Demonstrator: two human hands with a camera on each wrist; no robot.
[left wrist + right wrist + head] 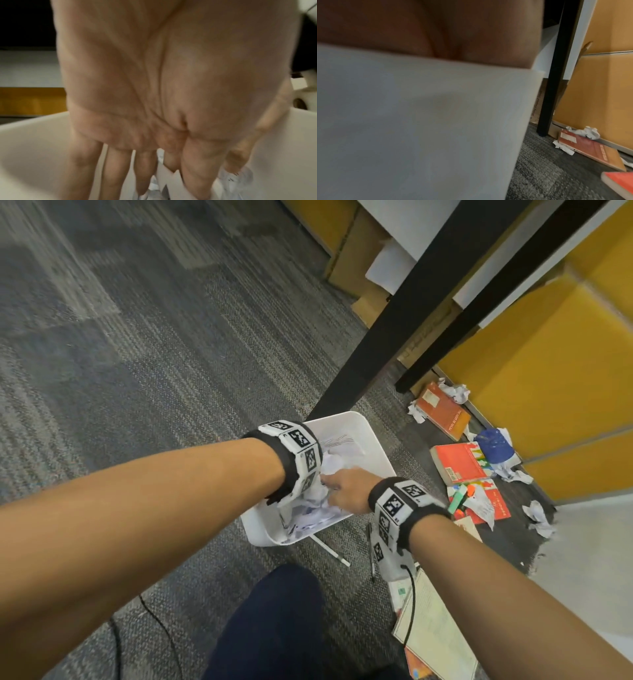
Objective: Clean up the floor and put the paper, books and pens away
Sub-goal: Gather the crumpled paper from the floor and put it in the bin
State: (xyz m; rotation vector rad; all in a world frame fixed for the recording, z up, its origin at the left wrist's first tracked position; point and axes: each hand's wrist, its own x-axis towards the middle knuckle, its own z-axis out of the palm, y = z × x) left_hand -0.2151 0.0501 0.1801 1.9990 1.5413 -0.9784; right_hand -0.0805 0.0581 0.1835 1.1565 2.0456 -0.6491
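Observation:
A white bin (356,426) stands on the carpet, holding crumpled paper (332,463). My left hand (154,186) reaches down into it with straight fingers (113,169) touching the paper. My right hand (327,486) reaches over the near-right rim into the paper; its fingers are buried, and the bin wall (419,121) hides them in the right wrist view. On the floor to the right lie an orange book (443,410), a red book (460,462), another red book (493,505) and loose paper balls (541,517). A white pen (330,549) and a black pen (371,556) lie just in front of the bin.
Black table legs (394,313) stand right behind the bin. A yellow cabinet front (548,371) bounds the right side. An open notebook (435,631) lies under my right forearm. Highlighters (457,498) and a blue object (495,445) sit among the books. My knee (274,621) is below.

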